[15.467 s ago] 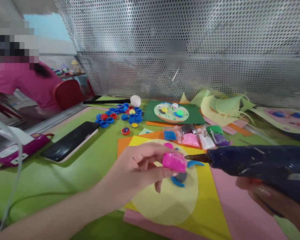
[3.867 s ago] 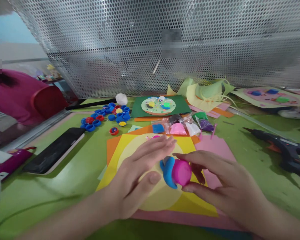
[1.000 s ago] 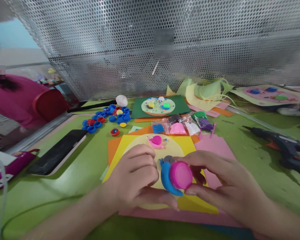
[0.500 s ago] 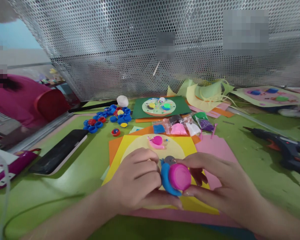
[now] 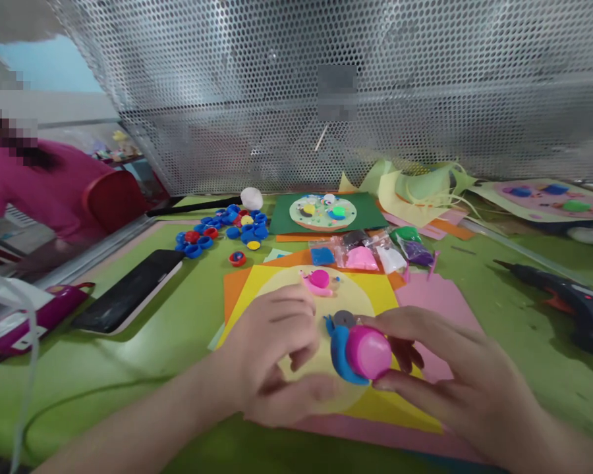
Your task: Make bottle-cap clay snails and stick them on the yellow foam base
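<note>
Between the thumb and fingers of my right hand (image 5: 445, 362) is a snail figure (image 5: 368, 352) with a blue clay-like body and a round pink cap as its shell. My left hand (image 5: 271, 349) hovers just left of it, thumb apart from the curled fingers, holding nothing. Both hands are over a pale yellow paper circle (image 5: 346, 398) lying on a yellow sheet (image 5: 395, 411). On the circle's far part sits a smaller pink snail (image 5: 319, 282). A grey disc (image 5: 344, 318) shows just behind the blue snail, partly hidden by it.
Bags of coloured clay (image 5: 360, 258) lie beyond the sheet. Blue and red bottle caps (image 5: 192, 249) and a phone (image 5: 128, 289) are to the left. A glue gun (image 5: 568, 296) rests at right. A finished-looking snail picture (image 5: 321, 214) stands before the perforated metal panel (image 5: 257, 99).
My left hand has let go of the blue snail and drawn back left, its thumb parting from the fingers. My right hand still holds the snail. The whole view has shifted slightly.
</note>
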Demonstrator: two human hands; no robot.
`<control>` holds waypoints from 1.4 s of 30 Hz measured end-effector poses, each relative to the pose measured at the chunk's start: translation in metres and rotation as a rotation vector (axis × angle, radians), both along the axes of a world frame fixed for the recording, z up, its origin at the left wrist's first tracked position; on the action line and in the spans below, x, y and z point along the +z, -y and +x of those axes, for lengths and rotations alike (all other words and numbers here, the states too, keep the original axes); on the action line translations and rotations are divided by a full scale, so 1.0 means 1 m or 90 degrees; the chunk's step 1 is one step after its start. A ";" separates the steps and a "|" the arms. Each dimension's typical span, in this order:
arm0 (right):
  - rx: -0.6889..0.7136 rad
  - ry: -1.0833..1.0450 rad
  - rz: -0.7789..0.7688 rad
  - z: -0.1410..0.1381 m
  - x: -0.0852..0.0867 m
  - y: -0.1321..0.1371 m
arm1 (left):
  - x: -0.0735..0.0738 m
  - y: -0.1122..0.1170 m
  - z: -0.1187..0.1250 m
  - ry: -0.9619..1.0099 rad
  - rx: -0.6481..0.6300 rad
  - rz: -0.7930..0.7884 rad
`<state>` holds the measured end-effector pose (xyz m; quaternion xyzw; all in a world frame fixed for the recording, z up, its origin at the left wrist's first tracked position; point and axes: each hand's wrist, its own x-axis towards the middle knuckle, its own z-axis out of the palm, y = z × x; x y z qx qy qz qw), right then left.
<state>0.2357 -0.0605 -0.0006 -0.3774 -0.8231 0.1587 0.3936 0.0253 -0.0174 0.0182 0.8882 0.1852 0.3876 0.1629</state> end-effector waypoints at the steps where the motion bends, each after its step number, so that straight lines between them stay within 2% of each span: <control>1: -0.002 0.010 0.013 0.000 0.000 0.000 | 0.000 0.000 -0.001 -0.008 0.010 -0.060; 3: -0.006 0.030 0.046 0.001 0.000 0.000 | -0.002 0.000 0.000 -0.030 0.033 -0.160; 5: -0.020 0.054 0.092 0.000 0.000 -0.001 | -0.004 0.001 0.001 -0.058 0.040 -0.207; 10: -0.057 0.098 0.189 -0.001 -0.002 -0.002 | -0.011 0.005 0.006 -0.055 0.018 -0.114; 15: -0.061 0.108 0.176 0.001 -0.008 0.000 | -0.014 0.005 0.006 -0.063 0.027 -0.057; 23: -0.044 0.115 0.180 0.002 -0.009 0.001 | -0.011 0.003 0.005 -0.040 0.025 -0.083; 28: -0.037 0.133 0.163 0.004 -0.015 0.003 | -0.010 0.003 0.006 -0.057 0.018 -0.041; 32: -0.026 0.125 0.151 0.003 -0.014 0.002 | -0.011 0.002 0.004 -0.044 0.008 -0.058; 36: -0.009 0.102 0.126 0.002 -0.010 0.000 | -0.012 0.001 0.000 0.021 0.024 -0.119; 42: 0.001 0.046 0.061 -0.001 -0.006 -0.002 | -0.018 0.000 0.002 0.183 -0.011 -0.162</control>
